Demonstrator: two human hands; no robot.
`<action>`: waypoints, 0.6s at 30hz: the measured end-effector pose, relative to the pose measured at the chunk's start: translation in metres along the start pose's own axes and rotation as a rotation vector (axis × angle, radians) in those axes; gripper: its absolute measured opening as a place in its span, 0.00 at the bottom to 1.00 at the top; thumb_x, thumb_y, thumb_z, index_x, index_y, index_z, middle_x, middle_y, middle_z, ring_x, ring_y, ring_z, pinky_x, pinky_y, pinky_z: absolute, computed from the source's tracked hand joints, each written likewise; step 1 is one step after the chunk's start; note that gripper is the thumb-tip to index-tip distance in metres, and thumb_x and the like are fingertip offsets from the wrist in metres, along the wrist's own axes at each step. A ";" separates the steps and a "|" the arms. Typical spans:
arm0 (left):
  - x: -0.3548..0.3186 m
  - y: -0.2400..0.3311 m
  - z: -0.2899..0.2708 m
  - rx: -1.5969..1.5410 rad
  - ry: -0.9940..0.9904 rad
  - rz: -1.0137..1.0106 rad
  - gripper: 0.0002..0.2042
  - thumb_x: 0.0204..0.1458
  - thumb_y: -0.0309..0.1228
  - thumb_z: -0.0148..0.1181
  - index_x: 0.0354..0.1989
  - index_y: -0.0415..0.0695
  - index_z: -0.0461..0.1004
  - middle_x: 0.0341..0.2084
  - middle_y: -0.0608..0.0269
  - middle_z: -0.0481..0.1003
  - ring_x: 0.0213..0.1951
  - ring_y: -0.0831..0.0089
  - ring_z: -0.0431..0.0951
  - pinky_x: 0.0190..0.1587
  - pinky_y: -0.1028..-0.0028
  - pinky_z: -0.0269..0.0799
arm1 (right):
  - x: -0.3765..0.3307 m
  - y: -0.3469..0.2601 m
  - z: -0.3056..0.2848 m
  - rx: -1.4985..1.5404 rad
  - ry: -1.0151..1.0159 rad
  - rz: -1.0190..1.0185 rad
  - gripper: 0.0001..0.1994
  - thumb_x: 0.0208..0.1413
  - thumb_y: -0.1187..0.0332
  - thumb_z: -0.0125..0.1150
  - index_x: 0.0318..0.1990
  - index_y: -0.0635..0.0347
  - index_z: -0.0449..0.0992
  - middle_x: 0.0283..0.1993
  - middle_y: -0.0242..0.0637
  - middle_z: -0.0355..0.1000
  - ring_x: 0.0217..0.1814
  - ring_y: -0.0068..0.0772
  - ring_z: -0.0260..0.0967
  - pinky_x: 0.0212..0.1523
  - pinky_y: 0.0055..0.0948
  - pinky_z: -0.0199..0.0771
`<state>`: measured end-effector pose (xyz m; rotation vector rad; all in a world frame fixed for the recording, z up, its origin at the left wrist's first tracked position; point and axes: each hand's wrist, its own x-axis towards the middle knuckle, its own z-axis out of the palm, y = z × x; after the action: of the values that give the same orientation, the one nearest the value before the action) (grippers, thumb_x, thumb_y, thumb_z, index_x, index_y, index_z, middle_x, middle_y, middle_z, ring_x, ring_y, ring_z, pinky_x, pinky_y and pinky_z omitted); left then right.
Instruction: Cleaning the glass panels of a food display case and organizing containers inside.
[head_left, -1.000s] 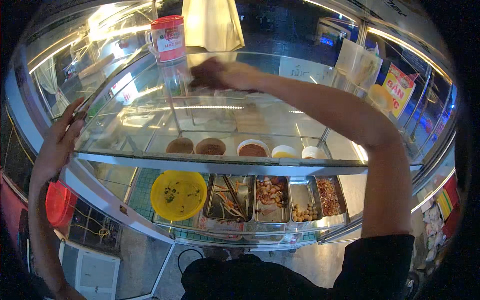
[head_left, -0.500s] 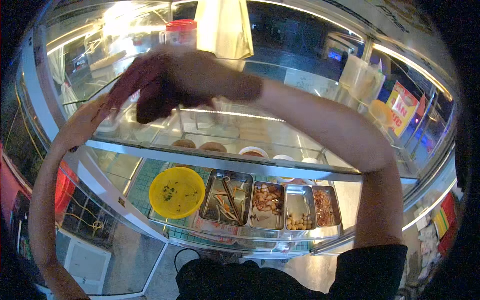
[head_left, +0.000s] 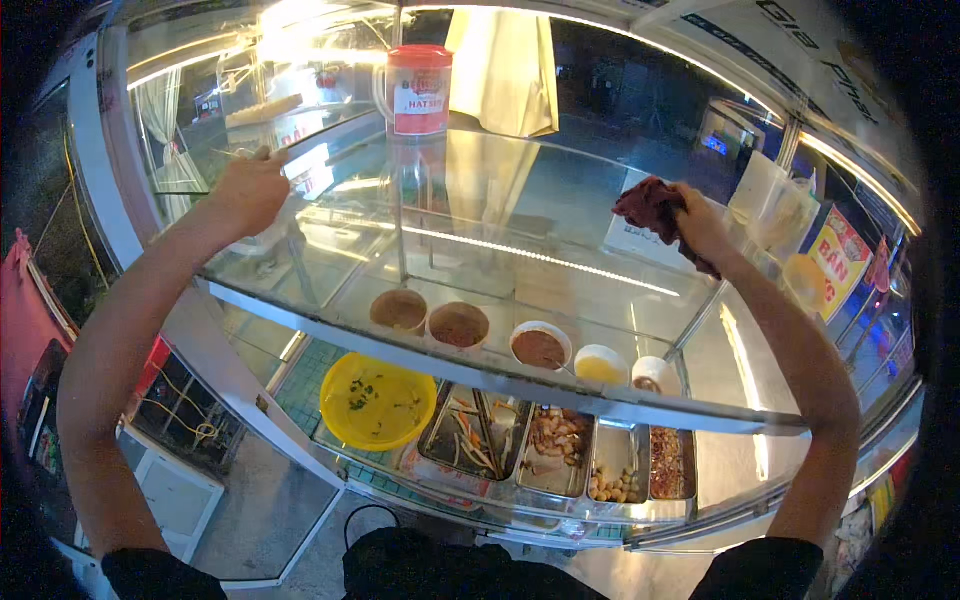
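Note:
My right hand [head_left: 708, 228] is closed around a bunched dark red cloth [head_left: 650, 208], held over the right part of the clear glass shelf [head_left: 560, 190]. On the left, my left hand [head_left: 250, 195] is at the shelf's left side, its fingers partly bent and apart, with nothing seen in them. Whether it presses on the glass is hard to tell. A clear pitcher with a red lid [head_left: 420, 92] stands at the back of the shelf, between my two hands.
Below the glass are brown bowls [head_left: 458, 325], white bowls [head_left: 540, 345] with sauces, a yellow basin [head_left: 378, 400] and metal trays [head_left: 555, 450] of food. A metal frame bar [head_left: 480, 362] crosses in front. A yellowish cloth [head_left: 505, 75] hangs behind the pitcher.
My right hand has swept the red cloth from the left across to the right side of the shelf. My left hand has moved up and inward. The view has shifted, and the pitcher shows fully.

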<state>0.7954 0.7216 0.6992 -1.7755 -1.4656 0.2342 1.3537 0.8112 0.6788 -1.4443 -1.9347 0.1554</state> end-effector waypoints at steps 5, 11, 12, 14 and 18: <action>0.100 -0.002 0.016 -0.465 0.056 -0.016 0.15 0.48 0.33 0.51 0.39 0.33 0.69 0.47 0.43 0.64 0.48 0.51 0.68 0.48 0.58 0.66 | -0.011 -0.005 0.006 -0.235 0.101 -0.206 0.18 0.53 0.75 0.47 0.52 0.55 0.65 0.47 0.44 0.63 0.40 0.37 0.70 0.37 0.32 0.72; 0.197 -0.006 0.024 -1.062 0.043 -0.273 0.32 0.51 0.45 0.54 0.53 0.27 0.58 0.44 0.42 0.67 0.48 0.52 0.68 0.52 0.59 0.65 | -0.023 -0.029 0.005 -0.348 0.082 -0.351 0.22 0.53 0.67 0.52 0.58 0.48 0.62 0.54 0.48 0.56 0.54 0.51 0.61 0.54 0.41 0.64; 0.214 -0.009 0.039 -1.057 0.058 -0.277 0.32 0.51 0.45 0.54 0.53 0.27 0.58 0.44 0.42 0.67 0.48 0.52 0.68 0.52 0.59 0.65 | -0.024 -0.031 0.006 -0.350 0.096 -0.360 0.22 0.53 0.67 0.52 0.58 0.48 0.62 0.54 0.48 0.56 0.54 0.51 0.61 0.54 0.41 0.64; 0.241 -0.028 0.087 -1.259 0.179 0.000 0.34 0.50 0.43 0.56 0.58 0.31 0.53 0.45 0.48 0.67 0.49 0.56 0.69 0.51 0.61 0.68 | -0.025 -0.049 0.010 -0.149 0.057 -0.283 0.23 0.53 0.66 0.54 0.58 0.48 0.62 0.55 0.48 0.55 0.54 0.50 0.62 0.54 0.40 0.65; 0.256 0.015 0.058 -2.118 0.237 -0.510 0.25 0.50 0.42 0.56 0.53 0.43 0.62 0.43 0.62 0.67 0.44 0.70 0.71 0.44 0.66 0.72 | -0.023 -0.042 0.009 -0.232 0.049 -0.313 0.20 0.52 0.70 0.53 0.55 0.48 0.65 0.52 0.44 0.58 0.47 0.45 0.68 0.46 0.38 0.71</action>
<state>0.8514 0.9762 0.7365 -2.2775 -1.8498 -2.4860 1.3181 0.7778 0.6817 -1.2511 -2.1637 -0.2530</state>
